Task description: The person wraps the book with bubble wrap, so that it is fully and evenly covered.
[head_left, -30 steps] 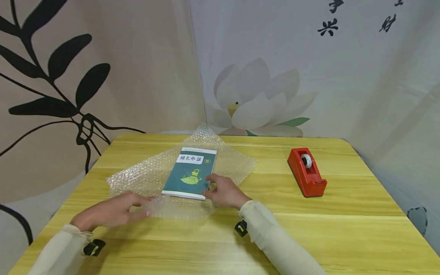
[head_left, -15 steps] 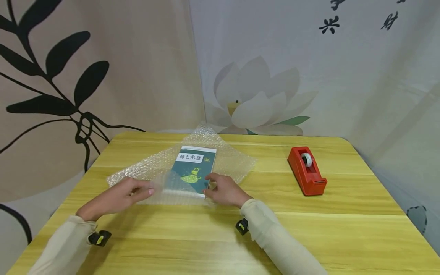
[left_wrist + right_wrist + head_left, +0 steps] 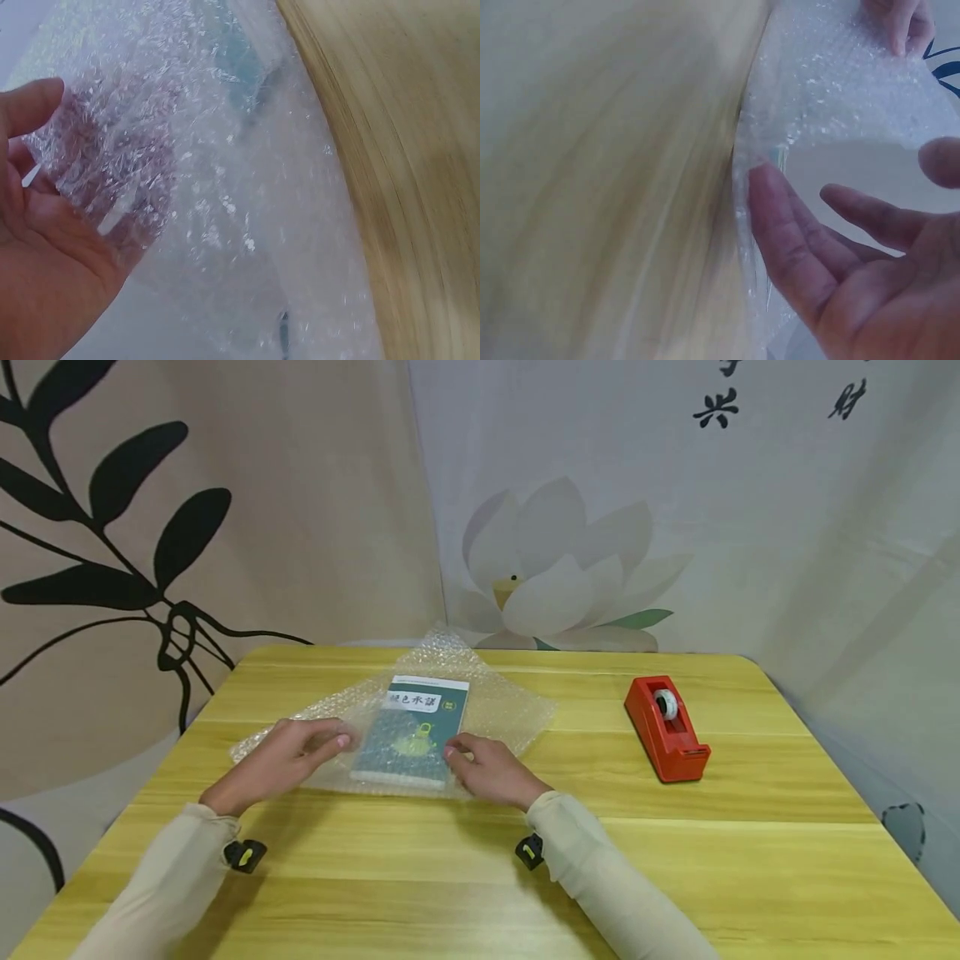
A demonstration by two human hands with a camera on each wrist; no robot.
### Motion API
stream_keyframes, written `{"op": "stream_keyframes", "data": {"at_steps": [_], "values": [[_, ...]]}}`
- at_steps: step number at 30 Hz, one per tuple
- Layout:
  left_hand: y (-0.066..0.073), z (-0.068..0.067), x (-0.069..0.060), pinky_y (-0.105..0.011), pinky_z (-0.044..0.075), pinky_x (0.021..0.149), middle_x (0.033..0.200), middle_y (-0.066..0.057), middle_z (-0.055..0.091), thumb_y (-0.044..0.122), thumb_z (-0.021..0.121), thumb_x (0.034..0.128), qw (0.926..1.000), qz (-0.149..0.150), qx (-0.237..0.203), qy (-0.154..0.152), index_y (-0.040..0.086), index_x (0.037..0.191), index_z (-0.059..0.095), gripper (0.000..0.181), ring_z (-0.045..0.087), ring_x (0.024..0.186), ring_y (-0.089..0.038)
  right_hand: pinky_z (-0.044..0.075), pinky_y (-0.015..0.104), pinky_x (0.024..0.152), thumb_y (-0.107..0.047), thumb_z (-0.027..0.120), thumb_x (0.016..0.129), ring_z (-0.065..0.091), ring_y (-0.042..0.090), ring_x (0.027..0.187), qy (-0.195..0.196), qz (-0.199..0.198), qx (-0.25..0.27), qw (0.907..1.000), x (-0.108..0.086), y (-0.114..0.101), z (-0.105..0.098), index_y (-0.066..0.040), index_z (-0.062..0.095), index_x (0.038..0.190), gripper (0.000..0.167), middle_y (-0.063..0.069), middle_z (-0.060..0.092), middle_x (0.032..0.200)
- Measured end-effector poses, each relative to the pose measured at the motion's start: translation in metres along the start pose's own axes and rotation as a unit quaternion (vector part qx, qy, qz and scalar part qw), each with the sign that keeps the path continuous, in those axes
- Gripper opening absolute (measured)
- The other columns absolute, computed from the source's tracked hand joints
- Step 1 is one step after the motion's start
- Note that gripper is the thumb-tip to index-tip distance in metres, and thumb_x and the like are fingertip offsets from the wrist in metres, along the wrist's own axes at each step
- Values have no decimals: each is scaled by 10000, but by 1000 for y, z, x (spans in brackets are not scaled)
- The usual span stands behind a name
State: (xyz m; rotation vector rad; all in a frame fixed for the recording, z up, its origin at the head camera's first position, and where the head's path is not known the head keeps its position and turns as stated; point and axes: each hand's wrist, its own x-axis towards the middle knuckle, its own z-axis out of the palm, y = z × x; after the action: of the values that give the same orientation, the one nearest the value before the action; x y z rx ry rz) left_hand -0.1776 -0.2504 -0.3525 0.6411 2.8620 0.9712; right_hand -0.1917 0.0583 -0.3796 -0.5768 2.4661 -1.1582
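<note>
Book (image 3: 417, 723) beside seemingly loose right hand (image 3: 491, 768), bubble wrap (image 3: 501, 706) in pinch of left hand (image 3: 279, 760).

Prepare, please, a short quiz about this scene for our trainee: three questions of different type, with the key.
1. Which hand holds the bubble wrap between thumb and fingers?
2. True or false: the red tape dispenser stands apart from the bubble wrap.
3. The book lies: A) beside the bubble wrap; B) on the bubble wrap, partly covered by it; C) against the red tape dispenser.

Key: 1. The left hand. 2. True. 3. B.
</note>
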Motion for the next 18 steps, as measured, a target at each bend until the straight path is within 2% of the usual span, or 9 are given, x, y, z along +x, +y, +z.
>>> {"op": "stream_keyframes", "data": {"at_steps": [3, 5, 9, 12, 18], "values": [[-2, 1, 7, -548, 547, 974, 1200, -136, 740, 289, 493, 1065, 10000, -37, -6, 73, 57, 1291, 657, 363, 719, 1097, -320, 516, 417, 900, -396, 329, 1093, 586, 146, 744, 61, -91, -66, 9999, 0, 1, -1, -79, 538, 1412, 496, 89, 668, 847], [-2, 2, 11, -543, 545, 980, 1187, -131, 746, 276, 498, 1064, 9999, -35, 3, 136, 58, 1281, 664, 350, 721, 1096, -314, 517, 444, 882, -403, 309, 1096, 596, 209, 748, 88, -157, -62, 9998, -1, 2, -2, -70, 564, 1362, 496, 110, 646, 838], [-3, 4, 20, -526, 561, 959, 1176, -147, 746, 261, 503, 1062, 9997, -39, 9, 244, 42, 1265, 669, 342, 726, 1077, -321, 522, 482, 975, -419, 310, 1095, 669, 295, 1044, 102, -119, -66, 9999, -2, 2, -2, -82, 554, 1377, 503, 128, 694, 1094], [-5, 6, 25, -513, 583, 918, 1158, -174, 744, 253, 516, 1057, 9994, -100, 2, 334, 26, 1242, 674, 333, 734, 1039, -330, 512, 490, 1041, -404, 380, 1082, 621, 312, 1244, 48, -63, -69, 9999, -2, 1, -2, -87, 519, 1434, 493, 132, 622, 1374], [-12, 12, 36, -429, 622, 787, 1015, -158, 773, 211, 587, 1023, 9961, -184, 309, 807, 43, 1111, 726, 236, 751, 872, -265, 560, 467, 974, -345, 511, 1048, 647, 341, 1210, -102, -181, -125, 9997, -3, 3, -2, -56, 490, 1452, 497, 198, 542, 1467]]}}
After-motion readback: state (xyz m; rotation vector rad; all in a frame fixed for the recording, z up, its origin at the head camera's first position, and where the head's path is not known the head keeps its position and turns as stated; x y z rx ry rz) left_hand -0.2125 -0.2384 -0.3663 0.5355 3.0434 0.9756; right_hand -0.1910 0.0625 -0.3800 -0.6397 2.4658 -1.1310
